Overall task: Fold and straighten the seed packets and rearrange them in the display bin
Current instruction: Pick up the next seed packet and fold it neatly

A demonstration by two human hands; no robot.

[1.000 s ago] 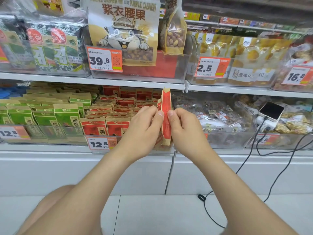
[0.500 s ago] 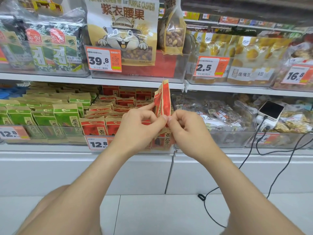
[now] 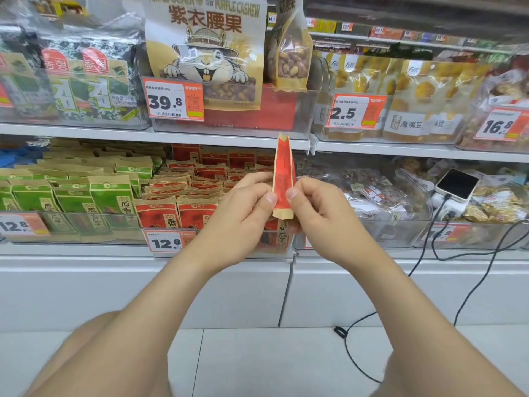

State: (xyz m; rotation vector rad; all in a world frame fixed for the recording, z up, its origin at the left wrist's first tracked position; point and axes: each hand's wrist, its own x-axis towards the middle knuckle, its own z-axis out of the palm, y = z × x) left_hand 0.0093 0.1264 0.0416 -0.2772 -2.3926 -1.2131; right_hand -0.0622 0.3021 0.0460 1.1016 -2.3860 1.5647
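A red and tan seed packet stands upright and edge-on in front of the lower shelf. My left hand pinches its left side and my right hand pinches its right side, thumbs near its lower half. Behind my hands is the clear display bin filled with several red seed packets, some standing in front, others lying tilted behind. The bin's front right part is hidden by my hands.
Green seed packets fill the bin to the left. A bin of clear nut bags lies to the right, with a phone on a charger and black cables hanging down. Cashew bags sit on the upper shelf.
Both hands kept pinching the red packet; it tilted and rose half a second ago, then came back upright and edge-on, with my fingers now lower on it.
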